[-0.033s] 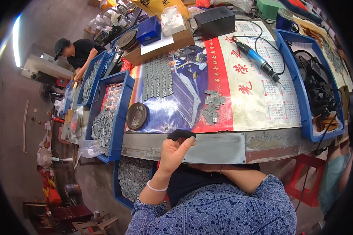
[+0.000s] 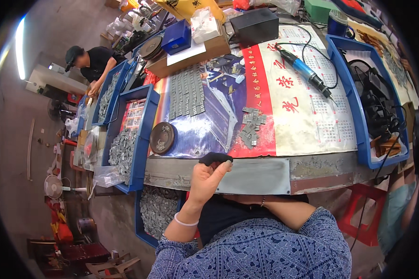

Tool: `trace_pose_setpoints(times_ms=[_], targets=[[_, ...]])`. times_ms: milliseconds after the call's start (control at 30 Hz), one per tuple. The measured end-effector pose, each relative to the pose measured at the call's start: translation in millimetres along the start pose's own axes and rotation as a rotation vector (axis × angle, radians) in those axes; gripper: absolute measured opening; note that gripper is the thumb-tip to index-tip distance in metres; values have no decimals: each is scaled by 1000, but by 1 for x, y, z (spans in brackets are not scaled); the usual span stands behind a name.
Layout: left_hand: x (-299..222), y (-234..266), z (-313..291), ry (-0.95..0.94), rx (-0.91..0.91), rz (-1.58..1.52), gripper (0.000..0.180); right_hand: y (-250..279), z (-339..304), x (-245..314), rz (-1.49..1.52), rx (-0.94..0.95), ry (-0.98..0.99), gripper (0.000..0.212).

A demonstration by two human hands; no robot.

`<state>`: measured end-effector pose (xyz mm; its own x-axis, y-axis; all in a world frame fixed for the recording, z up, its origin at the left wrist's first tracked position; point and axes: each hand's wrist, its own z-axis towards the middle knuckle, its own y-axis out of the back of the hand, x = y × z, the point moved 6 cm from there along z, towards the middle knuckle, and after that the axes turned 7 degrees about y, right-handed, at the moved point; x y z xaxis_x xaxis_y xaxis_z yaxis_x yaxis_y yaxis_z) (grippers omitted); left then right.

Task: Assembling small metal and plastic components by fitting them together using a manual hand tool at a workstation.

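Observation:
My left hand (image 2: 206, 180) is closed at the table's front edge, its thumb pressed against a soft black piece (image 2: 215, 158) that covers or wraps the bent fingers. Whether anything else sits in the pinch cannot be seen. Beside it lies a smooth grey plate (image 2: 258, 176) set along the edge. Most of my right hand (image 2: 243, 199) is hidden below the table edge, and its fingers do not show. Ahead, small grey square tiles (image 2: 252, 126) lie in a loose cluster, while more tiles (image 2: 187, 90) stand in neat rows. A round carved dark wooden piece (image 2: 163, 138) rests to the left.
Blue trays of grey tiles (image 2: 122, 156) stand at the left, another (image 2: 159, 211) below the table. A blue-and-black rotary hand tool (image 2: 307, 73) with a cord lies on the right. Beyond it is a blue tray (image 2: 365, 160) of black gear. A person (image 2: 95, 63) works at far left.

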<state>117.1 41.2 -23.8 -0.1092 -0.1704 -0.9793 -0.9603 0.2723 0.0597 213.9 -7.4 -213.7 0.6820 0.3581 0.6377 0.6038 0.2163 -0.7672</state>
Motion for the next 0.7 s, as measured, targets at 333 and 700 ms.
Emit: trace_pose_setpoints(times_ms=[333,700], targets=[[-27,-22,84,-312,-118,577,32,16,-11,-9,371,-109,-93,28],[-12,-56,152,-666,68,1097,61,49,-25,1,738,-365,15,28]])
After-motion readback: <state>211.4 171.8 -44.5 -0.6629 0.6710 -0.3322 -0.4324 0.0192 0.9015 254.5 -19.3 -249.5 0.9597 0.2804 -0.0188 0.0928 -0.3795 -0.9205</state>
